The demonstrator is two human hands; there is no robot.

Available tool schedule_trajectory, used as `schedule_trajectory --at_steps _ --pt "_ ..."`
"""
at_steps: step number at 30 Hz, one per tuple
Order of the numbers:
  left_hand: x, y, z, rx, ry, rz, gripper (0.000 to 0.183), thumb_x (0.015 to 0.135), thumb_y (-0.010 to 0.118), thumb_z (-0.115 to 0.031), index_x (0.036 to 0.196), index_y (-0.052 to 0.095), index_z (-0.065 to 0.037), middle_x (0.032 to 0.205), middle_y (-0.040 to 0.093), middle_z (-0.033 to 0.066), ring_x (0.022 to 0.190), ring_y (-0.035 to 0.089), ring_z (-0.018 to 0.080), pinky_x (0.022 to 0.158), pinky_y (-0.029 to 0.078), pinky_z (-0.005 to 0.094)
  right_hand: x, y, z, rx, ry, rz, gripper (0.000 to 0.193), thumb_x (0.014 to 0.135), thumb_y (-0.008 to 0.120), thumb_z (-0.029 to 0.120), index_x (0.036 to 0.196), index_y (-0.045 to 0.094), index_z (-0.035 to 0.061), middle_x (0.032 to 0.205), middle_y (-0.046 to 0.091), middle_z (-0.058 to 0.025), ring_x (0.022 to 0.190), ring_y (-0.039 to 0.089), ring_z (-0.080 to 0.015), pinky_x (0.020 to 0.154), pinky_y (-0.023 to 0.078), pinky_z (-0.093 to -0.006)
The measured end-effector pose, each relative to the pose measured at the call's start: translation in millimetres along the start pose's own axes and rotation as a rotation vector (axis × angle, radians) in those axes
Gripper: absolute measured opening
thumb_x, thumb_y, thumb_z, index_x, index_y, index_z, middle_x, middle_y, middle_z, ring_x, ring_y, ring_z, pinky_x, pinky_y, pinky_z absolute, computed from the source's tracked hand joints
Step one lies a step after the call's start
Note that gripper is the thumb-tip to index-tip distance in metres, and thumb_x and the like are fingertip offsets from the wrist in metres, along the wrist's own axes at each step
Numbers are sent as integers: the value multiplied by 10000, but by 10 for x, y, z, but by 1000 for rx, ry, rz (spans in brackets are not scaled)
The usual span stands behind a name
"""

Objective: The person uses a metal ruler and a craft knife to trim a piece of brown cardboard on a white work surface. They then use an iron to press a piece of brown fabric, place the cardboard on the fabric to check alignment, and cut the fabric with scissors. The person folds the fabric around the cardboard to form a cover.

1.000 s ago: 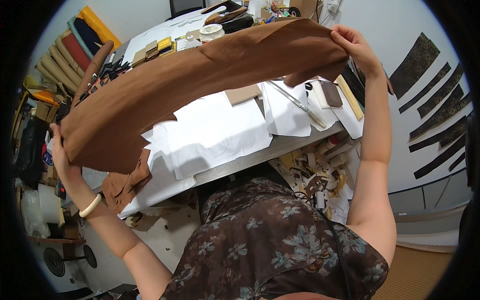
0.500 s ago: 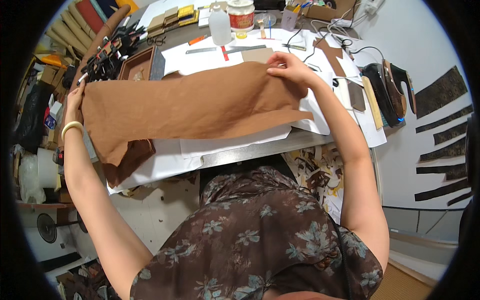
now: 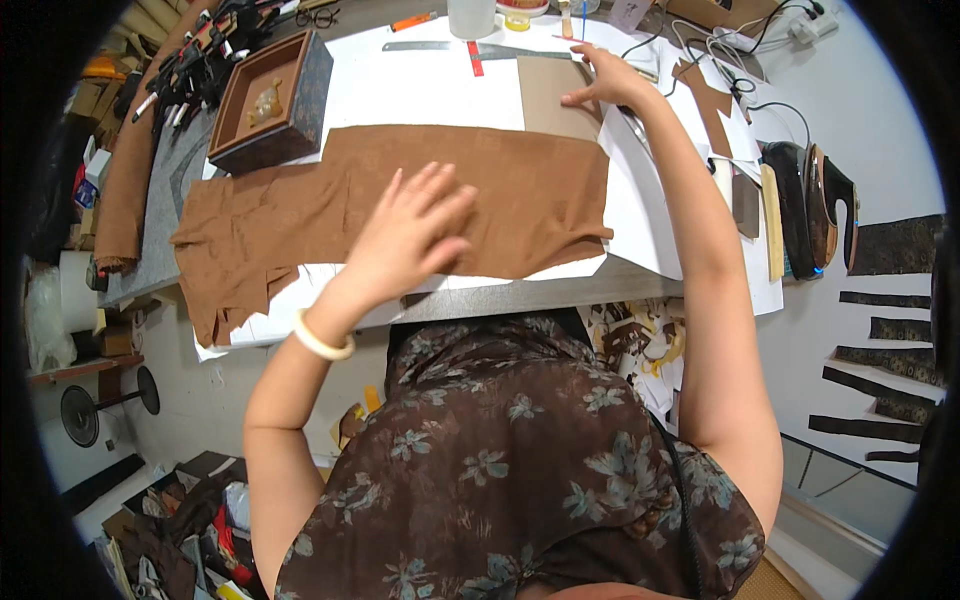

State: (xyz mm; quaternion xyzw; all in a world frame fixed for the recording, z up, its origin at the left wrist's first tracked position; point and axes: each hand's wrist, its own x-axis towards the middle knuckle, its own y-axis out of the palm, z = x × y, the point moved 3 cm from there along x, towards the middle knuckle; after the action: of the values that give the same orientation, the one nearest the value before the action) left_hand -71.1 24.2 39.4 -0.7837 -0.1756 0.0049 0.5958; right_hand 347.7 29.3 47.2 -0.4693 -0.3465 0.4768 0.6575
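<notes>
A brown piece of cloth [image 3: 530,200] lies spread along the front of the table, wrinkled at its left end, with a ragged notch at the lower left. Over its middle is my left hand [image 3: 415,225], palm down and fingers spread; whether it presses on the cloth I cannot tell. My right hand [image 3: 615,82] reaches to the far right, thumb and fingers apart and holding nothing. Just beneath and beside its fingers lies a flat grey-brown board [image 3: 552,92], whose near edge meets the cloth's far edge.
An open box [image 3: 312,95] with a small figurine stands at the cloth's far left edge. A metal ruler [image 3: 420,46] and a red marker-like piece [image 3: 475,60] lie farther back. On the right are an iron [image 3: 795,205], a wooden strip [image 3: 772,220] and cables [image 3: 735,60].
The cloth, held up by both hands before, now lies on the table, released. My left hand has moved right over it; my right hand has gone farther away, to the board.
</notes>
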Motion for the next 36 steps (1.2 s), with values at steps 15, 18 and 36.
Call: schedule_trajectory --at_steps 15,18,36 --pt "140 249 311 -1120 -483 -312 544 1111 550 -437 1418 613 8 1256 728 194 1147 727 304 994 591 418 -948 -956 709 167 -485 -781 202 854 843 134 1004 742 47 1003 752 -97 861 704 -224 818 556 -327" --pt "328 -5 111 -1716 -564 -230 543 1115 533 -421 1397 577 41 1281 703 159 1149 700 239 992 586 382 -1668 -447 1387 154 -741 -802 168 804 802 13 940 710 49 1002 741 -136 968 725 -318 860 594 -399" --pt "313 487 156 -1243 -670 -35 689 1009 726 -71 1594 396 80 1236 738 171 1059 725 164 923 588 308 -2681 617 806 167 75 -504 462 924 805 286 1282 649 39 1209 658 -131 1089 627 -318 941 496 -432"
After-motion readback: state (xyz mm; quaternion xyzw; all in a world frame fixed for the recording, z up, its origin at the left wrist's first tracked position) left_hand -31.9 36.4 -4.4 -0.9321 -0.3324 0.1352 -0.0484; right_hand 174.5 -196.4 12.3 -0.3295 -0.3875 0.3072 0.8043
